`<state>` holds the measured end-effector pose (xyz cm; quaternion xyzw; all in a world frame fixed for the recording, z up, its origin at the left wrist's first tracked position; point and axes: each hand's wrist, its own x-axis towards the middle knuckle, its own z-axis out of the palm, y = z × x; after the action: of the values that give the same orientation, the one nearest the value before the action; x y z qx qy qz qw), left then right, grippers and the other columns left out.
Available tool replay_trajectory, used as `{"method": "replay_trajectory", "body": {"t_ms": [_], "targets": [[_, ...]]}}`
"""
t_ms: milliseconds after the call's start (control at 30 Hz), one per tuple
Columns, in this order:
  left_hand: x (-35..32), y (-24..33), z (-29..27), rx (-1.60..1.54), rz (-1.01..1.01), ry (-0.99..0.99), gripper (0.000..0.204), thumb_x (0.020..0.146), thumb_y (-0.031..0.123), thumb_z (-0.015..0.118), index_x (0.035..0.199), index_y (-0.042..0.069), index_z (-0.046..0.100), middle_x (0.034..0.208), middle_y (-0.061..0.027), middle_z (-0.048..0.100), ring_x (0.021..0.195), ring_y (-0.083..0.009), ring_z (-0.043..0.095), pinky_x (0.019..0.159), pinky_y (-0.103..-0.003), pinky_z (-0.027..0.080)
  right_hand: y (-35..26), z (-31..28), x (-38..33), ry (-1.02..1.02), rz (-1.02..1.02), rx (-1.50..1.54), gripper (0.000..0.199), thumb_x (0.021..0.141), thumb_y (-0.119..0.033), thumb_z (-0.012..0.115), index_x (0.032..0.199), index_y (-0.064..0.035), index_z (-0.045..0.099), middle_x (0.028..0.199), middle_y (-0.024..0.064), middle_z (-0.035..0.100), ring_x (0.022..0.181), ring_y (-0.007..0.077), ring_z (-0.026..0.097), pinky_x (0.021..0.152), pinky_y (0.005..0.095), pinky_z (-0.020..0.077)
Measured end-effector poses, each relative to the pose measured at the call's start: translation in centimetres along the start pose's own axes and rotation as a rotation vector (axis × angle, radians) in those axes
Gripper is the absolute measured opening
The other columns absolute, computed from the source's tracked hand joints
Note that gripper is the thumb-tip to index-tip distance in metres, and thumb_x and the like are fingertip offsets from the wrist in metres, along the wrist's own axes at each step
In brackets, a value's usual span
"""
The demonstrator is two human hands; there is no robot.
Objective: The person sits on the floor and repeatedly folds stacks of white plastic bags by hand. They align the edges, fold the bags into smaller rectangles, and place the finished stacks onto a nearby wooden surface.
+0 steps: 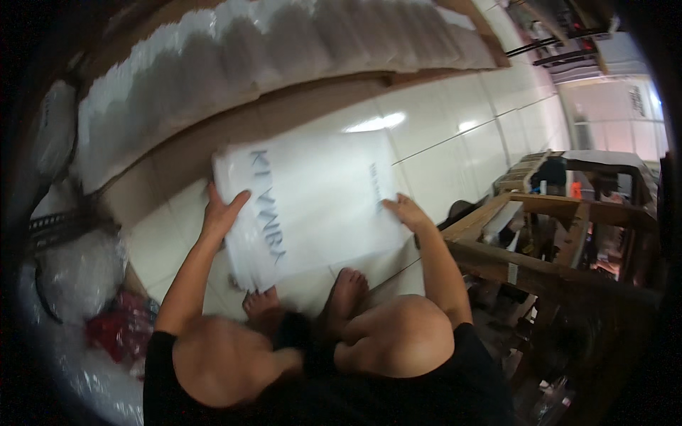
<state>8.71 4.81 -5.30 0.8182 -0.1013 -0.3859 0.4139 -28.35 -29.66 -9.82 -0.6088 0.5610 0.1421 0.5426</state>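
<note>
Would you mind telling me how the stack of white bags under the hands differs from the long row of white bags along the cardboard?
The stack of white bags lies flat on the tiled floor with dark print showing; the long row of white bags overlaps in a line on cardboard, no print visible. The left hand and right hand touch only the stack. Both are white plastic.

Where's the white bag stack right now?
Head view, centre: the white bag stack lies on the tiled floor, between the left hand and right hand, ahead of the feet.

Both hands out front — left hand (222, 211) fingers spread flat, right hand (406, 211) palm down.
</note>
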Motion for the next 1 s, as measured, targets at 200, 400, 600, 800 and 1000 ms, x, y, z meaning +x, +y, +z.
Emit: {"method": "replay_trajectory", "body": {"t_ms": [200,400,600,800,1000], "targets": [[-1.8,0.7,0.7,0.165,0.037,0.134,0.114,0.072,0.035,0.081,0.148,-0.007,0.008,0.139,-0.0312,0.045,0.119,-0.0384,0.056,0.102,-0.038,0.045,-6.3,3.6,-4.3,-0.094,-0.233,0.146,0.046,0.091,-0.017,0.064,0.132,0.0021,0.052,0.112,0.0124,0.067,0.099,0.0196,0.064,0.086,0.0335,0.0512],[-0.7,1.7,-0.5,-0.066,-0.194,-0.086,0.093,0.074,0.028,0.079,0.140,-0.006,0.023,0.128,-0.0263,0.052,0.107,-0.0342,0.062,0.093,-0.038,0.051,-3.1,3.8,-1.5,0.092,-0.423,0.098,0.037,0.089,-0.012,0.062,0.124,-0.0002,0.059,0.107,0.0150,0.069,0.093,0.0238,0.066,0.085,0.0353,0.0509],[-2.2,2.7,0.1,-0.238,-0.181,-0.327,0.084,0.077,0.024,0.075,0.138,-0.006,0.026,0.125,-0.0233,0.053,0.107,-0.0320,0.061,0.094,-0.039,0.051,-7.2,2.6,-3.8,0.293,-0.534,-0.184,0.031,0.088,-0.009,0.060,0.119,-0.0041,0.062,0.101,0.0223,0.067,0.090,0.0330,0.066,0.081,0.0390,0.0519],[-3.2,0.2,4.9,-0.333,-0.314,-0.036,0.078,0.078,0.024,0.069,0.138,-0.002,0.026,0.127,-0.0228,0.050,0.114,-0.0316,0.055,0.094,-0.045,0.050,-9.8,4.5,-6.9,0.442,-0.663,-0.557,0.041,0.085,-0.011,0.066,0.125,-0.0058,0.057,0.105,0.0191,0.060,0.098,0.0373,0.060,0.083,0.0488,0.0492],[-4.3,0.8,7.2,-0.431,-0.356,0.212,0.077,0.079,0.026,0.068,0.137,-0.001,0.026,0.126,-0.0246,0.049,0.114,-0.0350,0.055,0.093,-0.050,0.049,-8.9,12.0,-7.9,0.293,-1.045,-0.437,0.057,0.083,-0.014,0.072,0.133,0.0027,0.050,0.126,0.0266,0.052,0.111,0.0412,0.053,0.094,0.0468,0.0461]]}}
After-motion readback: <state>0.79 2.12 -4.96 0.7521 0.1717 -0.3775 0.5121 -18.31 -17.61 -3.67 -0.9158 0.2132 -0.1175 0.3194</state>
